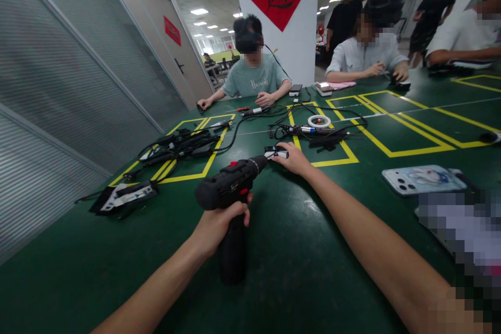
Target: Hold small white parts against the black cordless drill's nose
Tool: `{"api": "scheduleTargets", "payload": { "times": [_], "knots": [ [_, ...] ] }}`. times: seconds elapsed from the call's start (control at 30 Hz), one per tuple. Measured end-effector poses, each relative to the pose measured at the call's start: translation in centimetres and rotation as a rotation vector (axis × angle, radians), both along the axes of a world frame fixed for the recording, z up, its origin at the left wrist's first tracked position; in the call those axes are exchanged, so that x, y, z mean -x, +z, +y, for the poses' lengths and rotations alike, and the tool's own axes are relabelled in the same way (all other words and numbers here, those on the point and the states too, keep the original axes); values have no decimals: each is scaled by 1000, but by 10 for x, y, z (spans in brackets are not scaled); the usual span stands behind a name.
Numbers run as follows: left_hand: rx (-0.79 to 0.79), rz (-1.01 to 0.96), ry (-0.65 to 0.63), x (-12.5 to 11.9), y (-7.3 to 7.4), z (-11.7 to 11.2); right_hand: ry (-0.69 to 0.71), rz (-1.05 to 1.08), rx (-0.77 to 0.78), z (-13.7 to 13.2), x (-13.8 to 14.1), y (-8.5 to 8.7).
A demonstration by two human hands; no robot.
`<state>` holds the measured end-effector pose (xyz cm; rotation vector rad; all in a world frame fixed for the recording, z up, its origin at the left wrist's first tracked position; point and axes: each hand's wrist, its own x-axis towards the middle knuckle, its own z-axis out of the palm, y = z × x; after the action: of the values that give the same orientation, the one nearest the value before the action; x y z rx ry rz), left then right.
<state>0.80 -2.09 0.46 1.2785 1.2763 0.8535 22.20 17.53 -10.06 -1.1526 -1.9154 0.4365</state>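
Note:
My left hand (pixel 219 224) is wrapped round the grip of a black cordless drill (pixel 229 188) with a red switch, held above the green table (pixel 297 261) and pointing away to the right. Its nose meets a small black and white part (pixel 276 153) on the table. My right hand (pixel 293 159) reaches forward and pinches that part at the drill's tip.
A phone (pixel 422 178) lies at the right. A black and white plate (pixel 125 195) lies at the left, with tangled black cables and tools (pixel 180 146) behind it. A tape roll (pixel 319 121) and more tools lie in yellow-marked squares. Several people sit or stand at the far side.

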Motion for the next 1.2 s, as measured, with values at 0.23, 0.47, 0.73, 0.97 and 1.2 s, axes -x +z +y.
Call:
{"api": "scheduleTargets", "payload": {
  "times": [0.23, 0.47, 0.73, 0.97, 1.2],
  "knots": [
    [-26, 23, -20, -3, 1, 0, 16, 2, 6, 1, -2, 1],
    [-41, 29, -43, 1, -3, 1, 21, -17, 3, -2, -3, 1],
    [-46, 22, -24, 0, -4, 1, 3, -44, 8, -5, -2, 4],
    [-59, 37, -39, 2, -7, 2, 6, -42, 25, -5, -2, 7],
    [-42, 46, -49, 2, -6, 2, 2, -28, 26, -4, -2, 5]
  ]
}}
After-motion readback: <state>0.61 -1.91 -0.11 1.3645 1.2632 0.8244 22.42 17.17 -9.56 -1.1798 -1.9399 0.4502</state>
